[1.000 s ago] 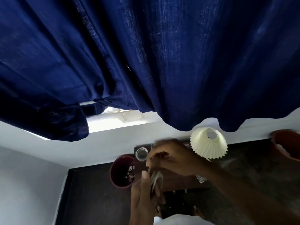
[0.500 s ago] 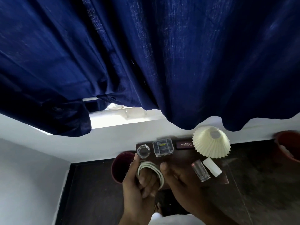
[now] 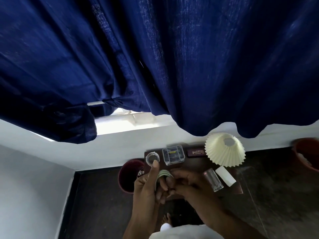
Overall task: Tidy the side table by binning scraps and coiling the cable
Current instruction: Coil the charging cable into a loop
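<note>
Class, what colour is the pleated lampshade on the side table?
The lampshade is cream; head view.

We list a curtain of deep blue woven cloth, matt, its coarse weave plain to see. We note a lampshade of cream pleated stuff, matt; paper or cloth, we cannot tell. The counter is dark wood, smooth with a dull sheen. On it we record a round jar and a square tumbler, both clear and glossy like glass; a box of clear glossy plastic; a white block, smooth and matt; a maroon case with gilt lettering. The cable is pale, smooth, plastic-sheathed. The bin is maroon, its wall smooth and faintly shiny. The floor is dark speckled stone, polished; the wall white paint, matt.
</note>
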Demonstrator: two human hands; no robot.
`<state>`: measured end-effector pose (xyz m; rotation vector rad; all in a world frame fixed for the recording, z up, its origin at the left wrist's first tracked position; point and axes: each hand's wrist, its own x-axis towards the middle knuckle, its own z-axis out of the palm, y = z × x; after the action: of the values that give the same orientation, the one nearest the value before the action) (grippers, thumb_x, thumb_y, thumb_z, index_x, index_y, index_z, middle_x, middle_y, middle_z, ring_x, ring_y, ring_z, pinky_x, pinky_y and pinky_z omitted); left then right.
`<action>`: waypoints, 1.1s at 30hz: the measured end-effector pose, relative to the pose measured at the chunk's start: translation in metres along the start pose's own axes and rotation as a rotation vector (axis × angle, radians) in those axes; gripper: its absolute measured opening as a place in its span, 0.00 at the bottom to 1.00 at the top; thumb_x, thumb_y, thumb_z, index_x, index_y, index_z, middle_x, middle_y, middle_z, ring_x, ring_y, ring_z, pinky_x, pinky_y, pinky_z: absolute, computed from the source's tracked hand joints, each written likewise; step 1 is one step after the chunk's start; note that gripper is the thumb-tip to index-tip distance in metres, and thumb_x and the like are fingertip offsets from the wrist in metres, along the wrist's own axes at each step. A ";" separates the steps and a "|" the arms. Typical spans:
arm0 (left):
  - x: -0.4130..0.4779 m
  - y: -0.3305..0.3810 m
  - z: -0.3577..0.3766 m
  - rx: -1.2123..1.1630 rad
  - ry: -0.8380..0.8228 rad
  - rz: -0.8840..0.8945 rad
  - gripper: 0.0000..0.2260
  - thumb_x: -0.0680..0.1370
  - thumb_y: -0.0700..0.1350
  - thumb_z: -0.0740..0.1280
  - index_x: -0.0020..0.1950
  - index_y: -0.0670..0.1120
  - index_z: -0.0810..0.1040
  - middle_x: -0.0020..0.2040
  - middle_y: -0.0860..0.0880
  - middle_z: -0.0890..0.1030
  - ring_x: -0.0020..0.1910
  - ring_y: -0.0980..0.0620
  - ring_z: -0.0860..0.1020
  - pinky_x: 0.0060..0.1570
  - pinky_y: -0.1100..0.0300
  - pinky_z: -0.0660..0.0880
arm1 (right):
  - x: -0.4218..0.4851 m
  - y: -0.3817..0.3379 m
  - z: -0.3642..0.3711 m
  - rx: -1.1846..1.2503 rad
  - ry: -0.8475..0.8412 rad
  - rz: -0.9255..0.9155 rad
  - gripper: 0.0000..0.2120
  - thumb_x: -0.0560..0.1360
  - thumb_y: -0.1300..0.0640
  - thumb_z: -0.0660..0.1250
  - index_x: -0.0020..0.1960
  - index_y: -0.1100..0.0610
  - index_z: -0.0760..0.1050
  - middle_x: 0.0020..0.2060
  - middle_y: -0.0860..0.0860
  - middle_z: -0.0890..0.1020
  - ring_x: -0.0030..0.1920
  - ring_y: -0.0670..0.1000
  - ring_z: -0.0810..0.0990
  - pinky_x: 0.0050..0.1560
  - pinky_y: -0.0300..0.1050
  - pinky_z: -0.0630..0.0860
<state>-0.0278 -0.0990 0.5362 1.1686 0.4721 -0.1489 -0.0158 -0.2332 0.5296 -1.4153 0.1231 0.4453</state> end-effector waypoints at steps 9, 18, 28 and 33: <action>0.016 0.009 -0.040 0.079 -0.482 -0.003 0.20 0.68 0.58 0.81 0.32 0.42 0.83 0.22 0.47 0.77 0.21 0.54 0.76 0.30 0.62 0.77 | 0.011 -0.020 -0.010 0.103 -0.410 0.187 0.07 0.77 0.60 0.67 0.51 0.64 0.79 0.46 0.60 0.82 0.51 0.57 0.83 0.62 0.52 0.79; 0.019 -0.020 -0.007 0.095 0.021 0.431 0.18 0.70 0.58 0.77 0.32 0.44 0.82 0.28 0.47 0.79 0.29 0.53 0.76 0.30 0.61 0.75 | 0.016 -0.026 0.003 -0.695 -0.023 -0.532 0.07 0.77 0.60 0.64 0.53 0.56 0.79 0.46 0.48 0.85 0.48 0.44 0.82 0.51 0.40 0.78; 0.023 -0.020 -0.001 0.149 0.043 0.440 0.16 0.77 0.54 0.72 0.48 0.41 0.80 0.42 0.47 0.85 0.41 0.56 0.82 0.43 0.65 0.78 | 0.022 -0.023 -0.006 -0.580 0.140 -0.398 0.06 0.79 0.52 0.68 0.52 0.52 0.82 0.43 0.42 0.86 0.45 0.38 0.83 0.46 0.32 0.78; 0.021 -0.023 -0.017 0.189 0.024 0.394 0.08 0.76 0.46 0.76 0.50 0.43 0.86 0.46 0.42 0.88 0.46 0.44 0.87 0.44 0.58 0.82 | 0.024 -0.012 -0.014 -0.473 0.135 -0.150 0.08 0.78 0.50 0.69 0.51 0.52 0.84 0.40 0.45 0.87 0.42 0.40 0.85 0.49 0.44 0.82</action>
<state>-0.0218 -0.0897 0.5024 1.4273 0.2446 0.1646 0.0131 -0.2424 0.5297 -1.9059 0.0189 0.2618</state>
